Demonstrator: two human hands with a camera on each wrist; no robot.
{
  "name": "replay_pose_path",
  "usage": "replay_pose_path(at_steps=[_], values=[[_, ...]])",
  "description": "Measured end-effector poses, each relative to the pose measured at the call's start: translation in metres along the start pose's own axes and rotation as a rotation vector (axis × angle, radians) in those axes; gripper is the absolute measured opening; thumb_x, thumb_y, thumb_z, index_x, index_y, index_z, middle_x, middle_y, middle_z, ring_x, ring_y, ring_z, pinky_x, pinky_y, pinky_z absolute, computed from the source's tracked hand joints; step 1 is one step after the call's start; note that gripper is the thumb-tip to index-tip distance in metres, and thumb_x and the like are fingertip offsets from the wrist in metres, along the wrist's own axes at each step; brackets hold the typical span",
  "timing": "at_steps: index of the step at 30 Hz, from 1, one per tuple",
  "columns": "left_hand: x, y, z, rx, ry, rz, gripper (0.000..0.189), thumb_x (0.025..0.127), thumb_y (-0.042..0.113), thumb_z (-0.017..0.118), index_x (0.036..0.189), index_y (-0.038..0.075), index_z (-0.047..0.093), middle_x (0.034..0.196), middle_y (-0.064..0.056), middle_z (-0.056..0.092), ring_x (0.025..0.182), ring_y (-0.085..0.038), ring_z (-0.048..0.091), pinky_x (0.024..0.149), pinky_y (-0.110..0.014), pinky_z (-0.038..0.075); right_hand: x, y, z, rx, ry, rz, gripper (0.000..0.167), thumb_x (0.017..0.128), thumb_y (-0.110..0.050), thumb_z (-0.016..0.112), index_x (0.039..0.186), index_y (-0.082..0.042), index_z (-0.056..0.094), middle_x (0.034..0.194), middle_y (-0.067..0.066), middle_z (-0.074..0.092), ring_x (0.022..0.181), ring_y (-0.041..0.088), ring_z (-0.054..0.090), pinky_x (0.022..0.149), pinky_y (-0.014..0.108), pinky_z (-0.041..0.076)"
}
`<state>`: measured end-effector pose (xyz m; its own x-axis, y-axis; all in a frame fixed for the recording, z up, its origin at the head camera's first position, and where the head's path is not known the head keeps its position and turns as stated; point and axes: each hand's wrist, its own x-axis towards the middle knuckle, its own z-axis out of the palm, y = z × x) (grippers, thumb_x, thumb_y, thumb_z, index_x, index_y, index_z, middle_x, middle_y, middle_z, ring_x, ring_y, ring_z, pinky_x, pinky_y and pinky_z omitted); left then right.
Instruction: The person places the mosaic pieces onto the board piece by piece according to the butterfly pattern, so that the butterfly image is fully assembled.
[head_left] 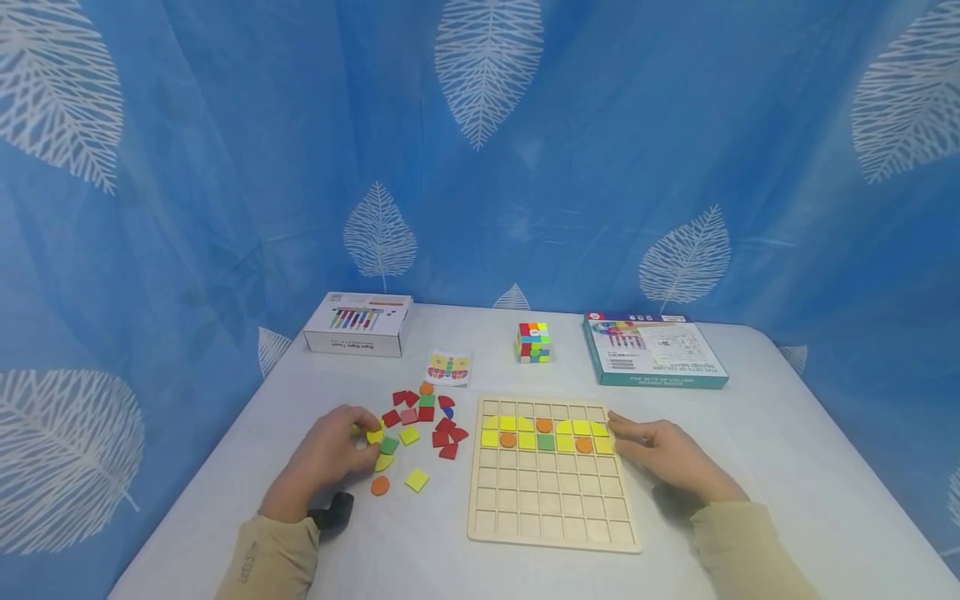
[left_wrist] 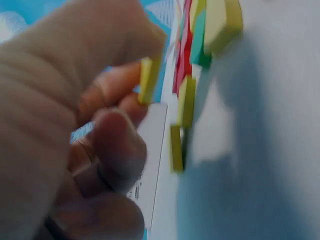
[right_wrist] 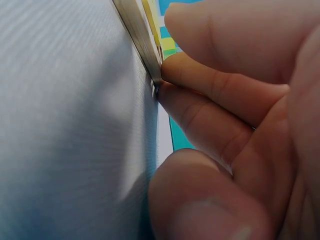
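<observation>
At the left of the table, my left hand (head_left: 330,450) pinches a small yellow piece (left_wrist: 148,82) between its fingertips, close over loose coloured pieces. A green square (head_left: 389,446), an orange disc (head_left: 380,485) and a yellow square (head_left: 417,479) lie by this hand. My right hand (head_left: 663,450) touches the right edge of a wooden grid board (head_left: 551,504) with its fingertips; its fingers are extended. Yellow pieces, orange discs (head_left: 543,426) and a green square (head_left: 545,442) sit in the board's upper rows, while its lower rows show bare wood.
Behind the loose red pieces (head_left: 446,425) lies a pattern card (head_left: 448,368). A puzzle cube (head_left: 534,342) stands at the back middle, between a white box (head_left: 358,325) at left and a teal-edged box (head_left: 654,350) at right. A blue curtain (head_left: 480,208) hangs behind the table.
</observation>
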<state>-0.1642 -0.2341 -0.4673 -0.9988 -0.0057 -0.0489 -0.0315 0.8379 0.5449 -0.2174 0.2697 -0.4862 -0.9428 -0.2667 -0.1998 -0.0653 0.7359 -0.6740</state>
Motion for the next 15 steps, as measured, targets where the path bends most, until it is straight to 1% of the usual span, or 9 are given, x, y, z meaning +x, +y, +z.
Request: replay_pose_path(at_steps=[3, 5, 8, 12, 13, 15], values=[[0.001, 0.008, 0.007, -0.063, 0.004, 0.025, 0.031, 0.083, 0.017, 0.084, 0.111, 0.014, 0.071, 0.117, -0.004, 0.064, 0.099, -0.02, 0.056, 0.082, -0.034, 0.057, 0.0, 0.001, 0.0, -0.011, 0.001, -0.011, 0.058, 0.094, -0.056, 0.067, 0.142, -0.025, 0.063, 0.159, -0.004, 0.046, 0.153, 0.04, 0.029, 0.119, 0.067, 0.022], [0.002, 0.016, 0.014, -0.103, -0.004, 0.045, 0.031, 0.082, 0.017, 0.085, 0.11, 0.016, 0.071, 0.116, -0.002, 0.064, 0.092, -0.018, 0.055, 0.072, -0.028, 0.055, -0.001, 0.001, -0.001, -0.01, 0.002, -0.009, 0.058, 0.094, -0.056, 0.067, 0.142, -0.025, 0.063, 0.159, -0.004, 0.046, 0.153, 0.04, 0.029, 0.119, 0.066, 0.022], [0.003, 0.029, 0.025, -0.135, -0.018, 0.09, 0.03, 0.08, 0.019, 0.087, 0.106, 0.018, 0.071, 0.112, 0.001, 0.064, 0.082, -0.016, 0.055, 0.064, -0.025, 0.054, -0.001, 0.0, -0.001, -0.006, -0.001, -0.009, 0.058, 0.094, -0.056, 0.067, 0.142, -0.024, 0.063, 0.159, -0.003, 0.045, 0.153, 0.041, 0.028, 0.119, 0.067, 0.022], [0.004, 0.046, 0.038, -0.161, -0.043, 0.147, 0.03, 0.078, 0.019, 0.089, 0.101, 0.02, 0.07, 0.104, 0.004, 0.064, 0.078, -0.014, 0.056, 0.061, -0.024, 0.054, -0.001, 0.0, -0.001, 0.007, -0.008, -0.008, 0.058, 0.094, -0.056, 0.068, 0.142, -0.024, 0.063, 0.159, -0.003, 0.045, 0.153, 0.041, 0.027, 0.119, 0.067, 0.021], [0.004, 0.05, 0.041, -0.155, -0.051, 0.162, 0.031, 0.077, 0.019, 0.089, 0.1, 0.02, 0.069, 0.102, 0.005, 0.064, 0.08, -0.014, 0.057, 0.063, -0.024, 0.055, -0.001, 0.0, 0.0, 0.01, -0.006, -0.007, 0.058, 0.093, -0.055, 0.068, 0.141, -0.024, 0.064, 0.159, -0.004, 0.046, 0.153, 0.04, 0.027, 0.119, 0.066, 0.021], [0.006, 0.058, 0.045, -0.142, -0.067, 0.211, 0.028, 0.077, 0.018, 0.088, 0.099, 0.02, 0.07, 0.099, 0.007, 0.064, 0.083, -0.013, 0.057, 0.067, -0.024, 0.055, -0.001, 0.0, -0.001, 0.011, -0.007, -0.014, 0.057, 0.094, -0.054, 0.068, 0.141, -0.024, 0.064, 0.159, -0.004, 0.046, 0.153, 0.041, 0.028, 0.119, 0.066, 0.021]])
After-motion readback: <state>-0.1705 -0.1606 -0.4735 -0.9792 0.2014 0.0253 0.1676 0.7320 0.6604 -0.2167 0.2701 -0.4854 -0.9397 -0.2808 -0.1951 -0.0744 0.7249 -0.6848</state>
